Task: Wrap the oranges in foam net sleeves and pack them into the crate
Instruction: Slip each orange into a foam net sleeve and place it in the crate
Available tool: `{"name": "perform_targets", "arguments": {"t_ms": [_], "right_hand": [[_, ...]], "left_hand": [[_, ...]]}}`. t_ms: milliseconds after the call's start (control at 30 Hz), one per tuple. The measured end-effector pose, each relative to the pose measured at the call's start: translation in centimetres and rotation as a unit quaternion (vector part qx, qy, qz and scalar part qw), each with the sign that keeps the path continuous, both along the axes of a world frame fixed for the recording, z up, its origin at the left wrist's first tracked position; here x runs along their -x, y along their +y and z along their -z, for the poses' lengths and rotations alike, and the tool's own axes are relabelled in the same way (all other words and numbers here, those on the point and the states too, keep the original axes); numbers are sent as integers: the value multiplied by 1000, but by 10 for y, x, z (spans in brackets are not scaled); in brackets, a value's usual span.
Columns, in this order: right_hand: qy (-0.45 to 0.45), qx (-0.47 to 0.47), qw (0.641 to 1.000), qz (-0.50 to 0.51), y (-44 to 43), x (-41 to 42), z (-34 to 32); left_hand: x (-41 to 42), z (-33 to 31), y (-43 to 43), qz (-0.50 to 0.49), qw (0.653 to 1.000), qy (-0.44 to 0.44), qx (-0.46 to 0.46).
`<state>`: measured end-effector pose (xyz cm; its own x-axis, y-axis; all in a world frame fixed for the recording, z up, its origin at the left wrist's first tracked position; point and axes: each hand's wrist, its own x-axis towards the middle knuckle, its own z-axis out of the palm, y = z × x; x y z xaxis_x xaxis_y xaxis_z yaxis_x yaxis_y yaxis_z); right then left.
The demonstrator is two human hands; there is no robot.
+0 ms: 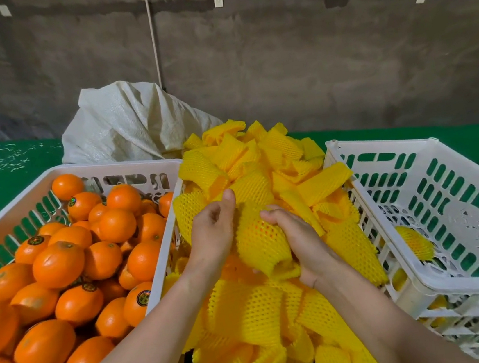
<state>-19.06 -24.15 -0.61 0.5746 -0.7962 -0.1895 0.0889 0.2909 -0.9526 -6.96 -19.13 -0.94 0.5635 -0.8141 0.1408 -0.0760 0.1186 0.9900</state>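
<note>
Right hand [297, 234]: we grip the sleeved orange [259, 239], centre frame.
Left hand [212, 236]: fingers curled, pinching it (thumb up).

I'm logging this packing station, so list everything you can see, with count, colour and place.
bare oranges: many, orange, heaped in the left crate
left crate: one, white, on the left
foam net sleeves: large pile, yellow, centre, between the crates
sleeved orange: one, yellow net over orange, held above the pile
right crate: white, top of a stack, on the right
packed orange: one visible, in a yellow sleeve, inside the right crate
sack: one, off-white, behind the sleeves
floor covering: green, under and behind the crates
left hand: bare, against the sleeved orange's left side
right hand: bare, gripping the sleeved orange's right side
</note>
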Motion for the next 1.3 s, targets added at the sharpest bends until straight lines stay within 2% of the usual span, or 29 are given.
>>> {"name": "perform_targets", "arguments": {"t_ms": [67,100,167,267,367,467,500,600,633,700,767,800,867,933,967,1000,1067,1100,1167,1233,1300], "right_hand": [[0,107,989,100,-1,-5,0],[1,166,979,118,-1,-5,0],[20,265,956,125,-1,-4,1],[70,356,926,103,5,-4,3],[87,366,923,85,9,-1,1],[70,360,930,9,14,7,0],[82,382,920,-13,16,11,0],[162,489,857,-12,19,18,-7],[161,485,859,-4,17,22,-10],[109,418,902,7,9,33,-27],[41,358,931,54,-8,49,-48],[22,367,923,111,-21,59,-58],[57,420,869,257,-53,80,-72],[190,431,808,353,-91,109,-78],[285,402,799,344,-111,124,-76],[394,363,792,291,-129,138,-70],[585,306,744,104,-150,158,-47],[635,285,717,12,-153,162,-31],[686,244,674,-127,-153,162,3],[712,202,636,-219,-152,160,27],[716,174,628,-248,-154,158,35]], "left_hand": [[-2,-1,1,71,990,73,-94],[-2,-2,2,129,976,119,-128],[3,-4,6,215,950,176,-140],[9,-2,7,257,948,147,-114],[9,-2,7,265,948,136,-110],[4,2,5,279,946,135,-95],[2,4,4,279,946,135,-92],[-2,11,4,285,944,139,-95],[-3,13,3,288,941,145,-101],[-5,15,-2,288,939,160,-100],[-10,14,-8,277,943,169,-78],[-13,15,-10,274,946,157,-70],[-21,19,-13,255,957,121,-61],[-29,26,-15,220,967,113,-56],[-33,28,-16,202,971,115,-55],[-37,30,-18,184,974,116,-56],[-43,32,-23,159,979,114,-60],[-46,33,-24,148,981,113,-61],[-50,34,-25,124,985,107,-57],[-54,34,-23,107,989,97,-43],[-57,33,-21,94,991,94,-31]]}}
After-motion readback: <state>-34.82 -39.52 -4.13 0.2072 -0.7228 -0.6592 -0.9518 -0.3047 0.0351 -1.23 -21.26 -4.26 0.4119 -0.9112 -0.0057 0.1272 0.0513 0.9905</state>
